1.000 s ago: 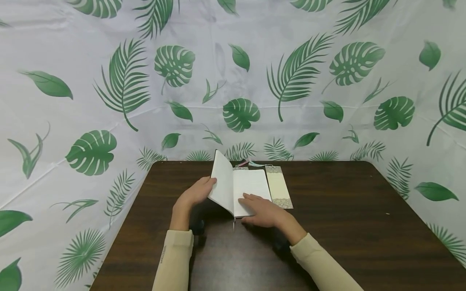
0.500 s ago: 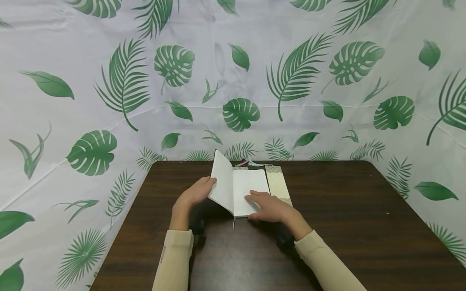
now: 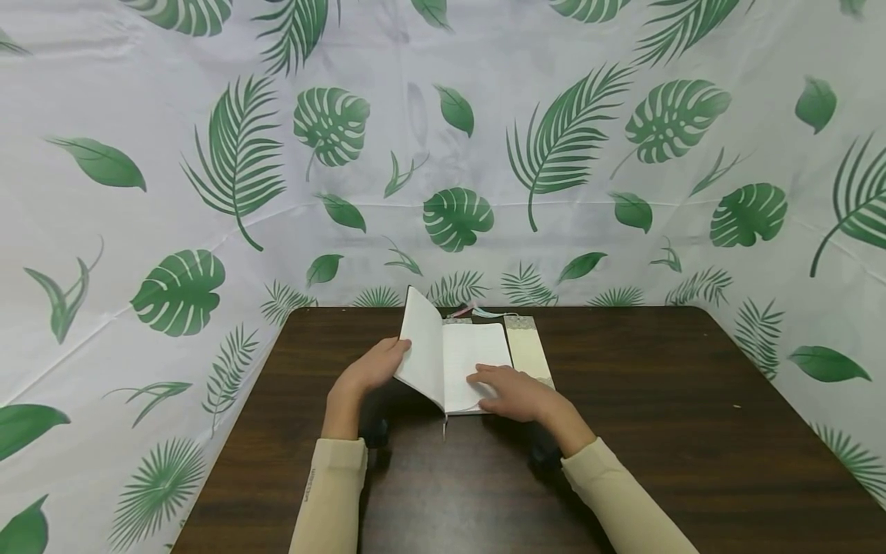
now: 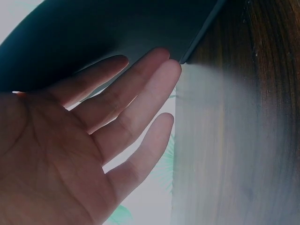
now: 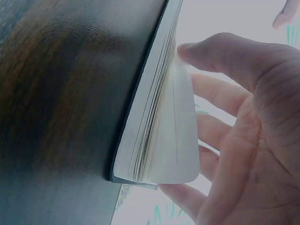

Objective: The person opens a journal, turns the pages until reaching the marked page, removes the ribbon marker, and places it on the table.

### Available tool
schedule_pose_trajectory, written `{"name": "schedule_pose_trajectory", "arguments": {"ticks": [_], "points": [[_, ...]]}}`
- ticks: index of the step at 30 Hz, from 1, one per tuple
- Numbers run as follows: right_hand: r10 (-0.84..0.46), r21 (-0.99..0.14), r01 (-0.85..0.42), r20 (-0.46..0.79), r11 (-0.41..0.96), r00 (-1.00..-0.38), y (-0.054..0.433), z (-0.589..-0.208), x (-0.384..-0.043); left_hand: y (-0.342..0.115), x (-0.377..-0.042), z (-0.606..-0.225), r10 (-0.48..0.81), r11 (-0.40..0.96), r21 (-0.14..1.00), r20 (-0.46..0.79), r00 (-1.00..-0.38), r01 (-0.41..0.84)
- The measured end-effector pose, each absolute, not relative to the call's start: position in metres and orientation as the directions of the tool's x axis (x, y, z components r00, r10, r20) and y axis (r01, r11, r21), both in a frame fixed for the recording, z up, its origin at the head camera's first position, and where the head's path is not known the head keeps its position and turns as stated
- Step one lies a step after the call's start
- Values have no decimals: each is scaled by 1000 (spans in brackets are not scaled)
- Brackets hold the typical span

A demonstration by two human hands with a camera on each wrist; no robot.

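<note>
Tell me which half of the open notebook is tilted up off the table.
The left half, with the left hand at its outer edge. Unlike it, the right half, under the right hand, rests on the table.

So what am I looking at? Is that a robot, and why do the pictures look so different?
No robot here: those are a person's two bare hands. The wide picture comes from a camera on the person's head, looking forward and down. The two close-ups come from cameras worn on the wrists, one on each. On the brown table is an open notebook. The left hand holds up one side, its fingers behind the dark cover. The right hand touches the pages on the other side. Just right of the notebook lies a cream card.
</note>
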State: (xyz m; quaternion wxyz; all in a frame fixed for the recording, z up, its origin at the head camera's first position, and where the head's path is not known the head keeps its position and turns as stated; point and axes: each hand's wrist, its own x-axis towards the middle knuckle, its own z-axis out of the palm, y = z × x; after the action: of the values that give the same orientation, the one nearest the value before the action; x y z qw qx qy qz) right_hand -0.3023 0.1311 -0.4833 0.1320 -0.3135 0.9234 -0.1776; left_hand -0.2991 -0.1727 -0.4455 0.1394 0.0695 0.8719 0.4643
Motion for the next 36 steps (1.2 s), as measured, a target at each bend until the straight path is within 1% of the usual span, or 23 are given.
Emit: {"name": "schedule_pose_trajectory", "arguments": {"ticks": [9, 14, 19, 23, 28, 33, 36], "points": [[-589, -363, -512, -142, 779, -796, 127, -483, -302, -172, -302, -447, 257, 568, 823, -170, -951, 6], [-569, -364, -500, -112, 786, -815, 132, -483, -303, -173, -302, -448, 267, 560, 828, -169, -949, 10], [-564, -391, -500, -62, 773, -823, 141, -480, -307, -172, -300, -448, 265, 553, 833, -166, -950, 8], [-578, -417, -521, -12, 745, -816, 146, -476, -311, -172, -301, -448, 258, 555, 832, -167, -952, 5], [-543, -454, -497, 33, 740, -839, 149, -470, -313, -173, -302, -448, 252, 552, 834, -169, -953, -2], [-527, -537, -475, 67, 697, -847, 148, -468, -313, -173, -301, -447, 248, 549, 836, -175, -953, -11], [-519, -591, -480, 118, 648, -846, 147, -469, -315, -172, -300, -446, 243, 547, 837, -181, -953, -19]]}}
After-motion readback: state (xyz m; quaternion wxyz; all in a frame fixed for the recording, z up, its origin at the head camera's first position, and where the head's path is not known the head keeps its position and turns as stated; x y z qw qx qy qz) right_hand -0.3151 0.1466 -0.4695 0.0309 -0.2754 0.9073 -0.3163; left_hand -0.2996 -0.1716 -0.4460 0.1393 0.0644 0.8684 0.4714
